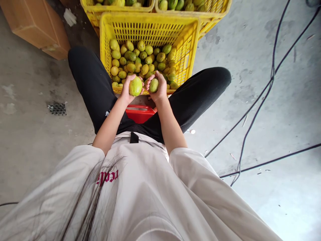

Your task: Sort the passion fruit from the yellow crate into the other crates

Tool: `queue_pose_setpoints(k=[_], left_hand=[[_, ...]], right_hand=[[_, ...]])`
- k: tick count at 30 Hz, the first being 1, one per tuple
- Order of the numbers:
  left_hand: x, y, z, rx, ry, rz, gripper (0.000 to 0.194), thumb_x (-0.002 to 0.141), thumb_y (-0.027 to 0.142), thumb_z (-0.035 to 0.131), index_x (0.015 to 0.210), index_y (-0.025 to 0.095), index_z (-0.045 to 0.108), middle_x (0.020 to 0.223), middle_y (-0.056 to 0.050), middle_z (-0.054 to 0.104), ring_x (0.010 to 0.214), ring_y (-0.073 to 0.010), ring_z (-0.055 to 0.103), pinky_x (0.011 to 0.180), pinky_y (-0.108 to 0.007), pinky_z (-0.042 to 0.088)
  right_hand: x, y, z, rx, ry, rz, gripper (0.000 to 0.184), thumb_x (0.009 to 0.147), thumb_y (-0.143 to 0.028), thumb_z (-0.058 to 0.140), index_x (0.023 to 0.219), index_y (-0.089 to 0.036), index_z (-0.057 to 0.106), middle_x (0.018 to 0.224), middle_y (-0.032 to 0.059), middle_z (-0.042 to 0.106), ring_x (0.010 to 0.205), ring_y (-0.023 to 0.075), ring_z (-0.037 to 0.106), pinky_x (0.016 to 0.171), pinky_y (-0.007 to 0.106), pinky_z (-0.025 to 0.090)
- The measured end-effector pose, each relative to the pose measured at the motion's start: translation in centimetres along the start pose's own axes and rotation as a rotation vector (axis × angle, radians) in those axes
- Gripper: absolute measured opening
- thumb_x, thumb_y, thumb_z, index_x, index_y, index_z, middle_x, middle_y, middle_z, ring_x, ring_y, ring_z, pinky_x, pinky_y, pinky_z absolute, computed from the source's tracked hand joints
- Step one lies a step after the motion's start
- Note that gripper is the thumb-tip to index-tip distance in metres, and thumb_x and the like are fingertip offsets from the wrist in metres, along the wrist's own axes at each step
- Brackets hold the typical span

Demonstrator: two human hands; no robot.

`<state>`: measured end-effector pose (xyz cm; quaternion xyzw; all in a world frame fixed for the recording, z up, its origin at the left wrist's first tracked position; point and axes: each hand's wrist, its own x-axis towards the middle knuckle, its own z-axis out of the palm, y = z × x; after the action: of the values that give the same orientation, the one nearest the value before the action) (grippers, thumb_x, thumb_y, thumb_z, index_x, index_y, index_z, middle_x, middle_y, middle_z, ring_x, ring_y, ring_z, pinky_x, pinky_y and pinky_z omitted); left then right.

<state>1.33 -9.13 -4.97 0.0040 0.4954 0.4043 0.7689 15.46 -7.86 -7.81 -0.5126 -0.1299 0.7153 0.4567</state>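
Observation:
My left hand (126,92) is closed round a large yellow-green fruit (135,86), palm up. My right hand (159,89) grips a smaller green fruit (153,85) right beside it. Both hands hover over the near rim of a yellow plastic crate (150,31) that holds many green and yellow fruits (142,60). I sit with my black-trousered legs spread on either side of the crate.
A red stool (139,113) shows between my legs. Two more yellow crates of fruit (215,13) stand behind the first. A brown cardboard box (37,25) lies at the upper left. Black cables (260,97) run across the concrete floor on the right.

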Motion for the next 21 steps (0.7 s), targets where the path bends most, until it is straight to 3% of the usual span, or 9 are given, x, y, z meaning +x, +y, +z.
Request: queue_pose_setpoints(k=[3,5,8,11,13,15,17,21], left_hand=[[-0.3,0.3,0.4,-0.084,0.0,0.022,0.05,0.111,0.063,0.042,0.107,0.025,0.074,0.09,-0.009,0.083,0.146,-0.0326,0.064,0.118,-0.046,0.056],[-0.7,0.6,0.6,-0.167,-0.022,0.072,0.056,0.113,0.065,0.032,0.109,0.024,0.071,0.097,-0.009,0.083,0.149,-0.0301,0.062,0.12,-0.046,0.056],[-1.1,0.9,1.0,-0.284,-0.011,0.119,0.053,0.116,0.054,0.022,0.107,0.025,0.066,0.096,-0.008,0.08,0.151,-0.0254,0.061,0.117,-0.042,0.058],[-1.1,1.0,1.3,-0.333,0.001,0.115,0.045,0.117,0.041,0.024,0.108,0.022,0.064,0.098,-0.007,0.078,0.153,-0.0256,0.06,0.116,-0.039,0.059],[-1.0,1.0,1.4,-0.325,0.005,0.114,0.038,0.118,0.039,0.032,0.112,0.021,0.065,0.106,-0.007,0.079,0.156,-0.0268,0.056,0.119,-0.04,0.057],[-0.8,0.8,1.5,-0.31,0.033,0.111,0.03,0.117,0.04,0.042,0.118,0.023,0.067,0.113,-0.006,0.081,0.159,-0.0261,0.053,0.123,-0.039,0.055],[-0.8,0.6,1.5,-0.304,0.074,0.101,0.025,0.116,0.04,0.048,0.122,0.027,0.068,0.115,-0.005,0.081,0.158,-0.0252,0.053,0.123,-0.038,0.055],[-1.0,0.6,1.5,-0.301,0.125,0.116,0.023,0.115,0.038,0.049,0.115,0.024,0.068,0.102,-0.004,0.078,0.157,-0.0279,0.054,0.119,-0.04,0.058]], right_hand=[[-0.2,-0.2,0.0,0.152,0.011,-0.017,0.045,0.1,-0.069,0.055,0.076,-0.03,0.053,0.065,0.0008,0.057,0.068,0.0218,0.065,0.06,0.035,0.065],[-0.4,-0.5,0.1,0.342,0.001,-0.013,0.033,0.099,-0.057,0.055,0.081,-0.03,0.057,0.07,0.0004,0.063,0.066,0.0207,0.066,0.065,0.037,0.068],[-0.3,-0.8,0.0,0.583,-0.02,0.012,0.015,0.095,-0.044,0.058,0.091,-0.031,0.063,0.086,0.0017,0.074,0.094,0.0242,0.078,0.076,0.04,0.071],[0.6,-0.5,-0.6,0.578,-0.054,-0.033,0.012,0.098,-0.041,0.057,0.096,-0.031,0.064,0.096,0.0,0.078,0.124,0.0242,0.072,0.091,0.045,0.068],[1.4,-0.2,-1.2,0.516,-0.085,-0.049,0.015,0.1,-0.044,0.058,0.098,-0.03,0.063,0.096,-0.0019,0.078,0.131,0.0211,0.065,0.103,0.048,0.063],[1.8,0.1,-1.7,0.486,-0.089,-0.018,0.018,0.102,-0.046,0.06,0.097,-0.029,0.061,0.09,-0.0027,0.074,0.128,0.0173,0.061,0.11,0.043,0.059],[1.7,0.2,-1.7,0.49,-0.069,0.014,0.021,0.104,-0.044,0.062,0.091,-0.029,0.058,0.085,-0.0034,0.07,0.116,0.0143,0.061,0.104,0.034,0.06],[0.7,0.2,-1.1,0.369,-0.067,0.002,0.023,0.098,-0.04,0.073,0.088,-0.029,0.056,0.086,-0.0041,0.068,0.093,0.0152,0.068,0.068,0.025,0.059]])
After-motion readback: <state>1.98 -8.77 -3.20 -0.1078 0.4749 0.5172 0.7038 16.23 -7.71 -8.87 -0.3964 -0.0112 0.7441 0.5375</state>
